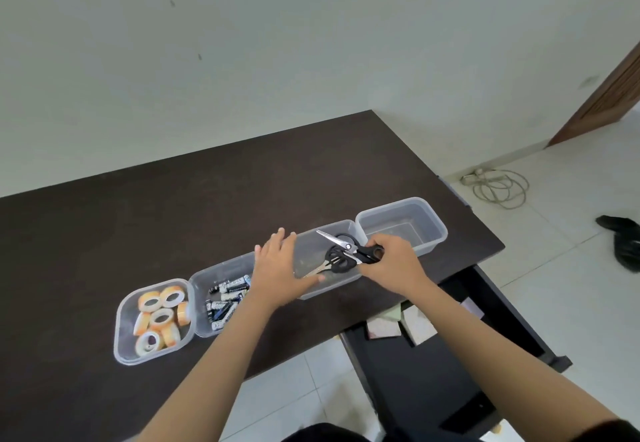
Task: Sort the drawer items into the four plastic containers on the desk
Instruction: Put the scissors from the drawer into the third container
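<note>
- On the dark brown wooden desk (173, 220) four clear plastic containers stand in one row; I take the third one, the clear scissors container (313, 251), as the landmark.
- Farthest left of it, the clear square container (121, 337) holds several orange-and-white tape rolls (160, 317).
- Just left of the landmark, touching it, the clear battery container (204, 279) holds black and white batteries (227, 299).
- The left hand (280, 268) rests on the landmark's left rim, fingers straight and spread a little.
- Inside the landmark lies one pair of scissors; above it the right hand (393, 263) grips black-handled steel scissors (349, 247) by the handle, fingers curled around it, blades pointing up-left.
- Just right of the landmark stands a clear container (433, 223) with nothing visible inside.
- Below right of the landmark, the open dark drawer (433, 365) holds pale paper pieces (384, 325).
</note>
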`<state>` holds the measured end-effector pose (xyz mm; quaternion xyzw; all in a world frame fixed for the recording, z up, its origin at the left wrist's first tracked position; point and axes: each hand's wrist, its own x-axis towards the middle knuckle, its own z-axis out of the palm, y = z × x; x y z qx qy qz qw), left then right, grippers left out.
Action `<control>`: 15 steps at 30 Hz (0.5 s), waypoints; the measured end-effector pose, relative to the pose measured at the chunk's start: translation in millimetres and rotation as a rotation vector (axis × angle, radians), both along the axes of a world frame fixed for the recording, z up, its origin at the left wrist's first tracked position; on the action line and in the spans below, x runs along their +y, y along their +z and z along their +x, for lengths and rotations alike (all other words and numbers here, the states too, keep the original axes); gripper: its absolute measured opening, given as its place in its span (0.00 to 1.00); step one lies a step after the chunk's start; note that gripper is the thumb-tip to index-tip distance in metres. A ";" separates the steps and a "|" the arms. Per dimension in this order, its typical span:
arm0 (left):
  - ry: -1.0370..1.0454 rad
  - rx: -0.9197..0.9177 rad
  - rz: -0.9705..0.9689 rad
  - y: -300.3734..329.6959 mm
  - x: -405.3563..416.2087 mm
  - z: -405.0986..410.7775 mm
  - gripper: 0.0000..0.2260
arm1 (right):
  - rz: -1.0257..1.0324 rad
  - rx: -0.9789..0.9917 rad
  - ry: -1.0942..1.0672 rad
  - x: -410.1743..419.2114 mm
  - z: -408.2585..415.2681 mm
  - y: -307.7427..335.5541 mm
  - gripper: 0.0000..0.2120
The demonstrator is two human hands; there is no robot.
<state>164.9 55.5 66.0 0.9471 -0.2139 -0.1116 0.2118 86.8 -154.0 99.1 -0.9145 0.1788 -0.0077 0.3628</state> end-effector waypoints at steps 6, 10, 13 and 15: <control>0.017 0.115 0.023 -8.3 20.2 -0.2 0.51 | -0.135 0.126 0.209 23.1 48.6 -9.4 0.08; 0.023 0.125 -0.001 -6.8 19.8 -0.5 0.51 | -0.186 0.257 0.323 35.0 65.4 -26.2 0.09; 0.032 0.124 0.002 -5.5 20.1 -1.3 0.51 | -0.154 0.270 0.329 33.4 66.5 -38.9 0.18; 0.030 0.127 0.002 -6.1 20.4 -2.4 0.51 | -0.148 0.220 0.327 28.9 64.2 -43.9 0.24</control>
